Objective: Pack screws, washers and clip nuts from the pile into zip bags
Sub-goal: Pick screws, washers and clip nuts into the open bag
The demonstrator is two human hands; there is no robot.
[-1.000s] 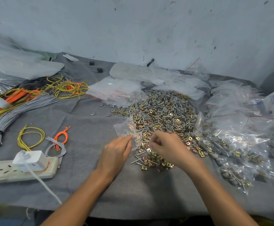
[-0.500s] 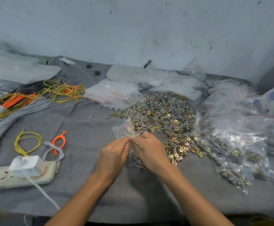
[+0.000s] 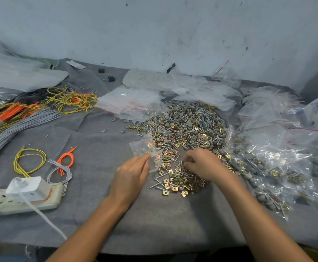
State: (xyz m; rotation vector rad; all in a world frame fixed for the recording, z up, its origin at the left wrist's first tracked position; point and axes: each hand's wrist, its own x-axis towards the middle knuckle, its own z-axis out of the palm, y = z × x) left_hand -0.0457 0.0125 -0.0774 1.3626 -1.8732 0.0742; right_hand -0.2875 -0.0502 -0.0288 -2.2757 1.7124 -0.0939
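Observation:
A big pile [image 3: 184, 127] of screws, grey washers and gold clip nuts covers the middle of the grey cloth. My left hand [image 3: 131, 176] pinches the near edge of a small clear zip bag [image 3: 145, 146] that holds a few gold parts. To the right of it, my right hand [image 3: 204, 163] hovers over the pile's near part with curled fingertips down among screws and clip nuts; whether they hold one is hidden.
Filled zip bags [image 3: 267, 163] lie heaped at the right. A stack of unfilled bags [image 3: 128, 103] sits behind the pile. Yellow, orange and grey wire bundles [image 3: 31, 114] and a power strip [image 3: 22, 199] with a white charger occupy the left.
My right hand has moved away from the bag's mouth, to the right and back onto the pile. My left hand keeps its hold on the bag.

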